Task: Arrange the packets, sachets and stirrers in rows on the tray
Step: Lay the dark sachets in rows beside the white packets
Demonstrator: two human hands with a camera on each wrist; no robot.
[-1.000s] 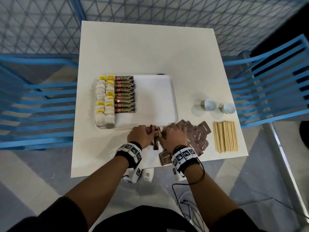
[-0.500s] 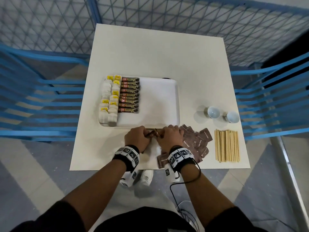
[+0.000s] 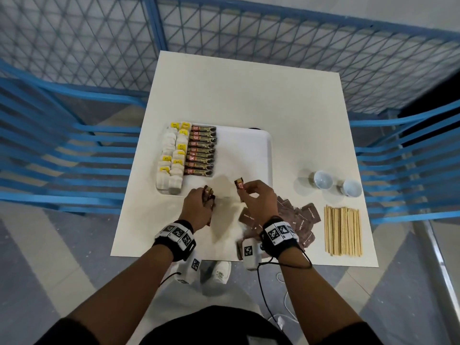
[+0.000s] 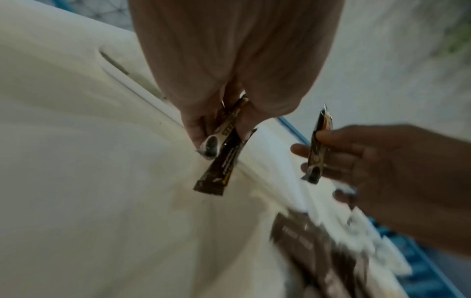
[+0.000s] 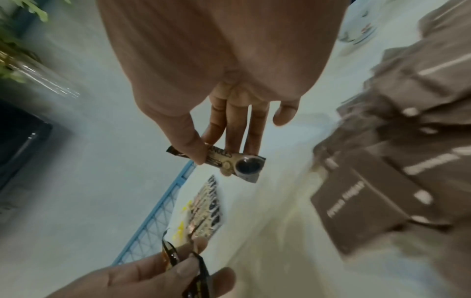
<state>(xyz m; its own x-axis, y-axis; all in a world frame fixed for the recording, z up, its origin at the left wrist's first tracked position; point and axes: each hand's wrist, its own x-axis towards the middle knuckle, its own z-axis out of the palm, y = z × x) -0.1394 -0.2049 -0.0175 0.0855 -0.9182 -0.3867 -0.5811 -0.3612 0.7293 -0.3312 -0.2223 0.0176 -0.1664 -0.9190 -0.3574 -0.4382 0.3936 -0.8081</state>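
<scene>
A: The stick (image 5: 224, 161) is pinched in the right hand (image 3: 258, 202), just above the tray's (image 3: 268, 155) near edge. It should go flat beside the last stick of the row (image 3: 201, 153), label up.

B: And the left hand (image 3: 198, 207)?

A: It grips two spare sticks (image 4: 221, 153) by the tray's near rim, apart from the right.
</scene>
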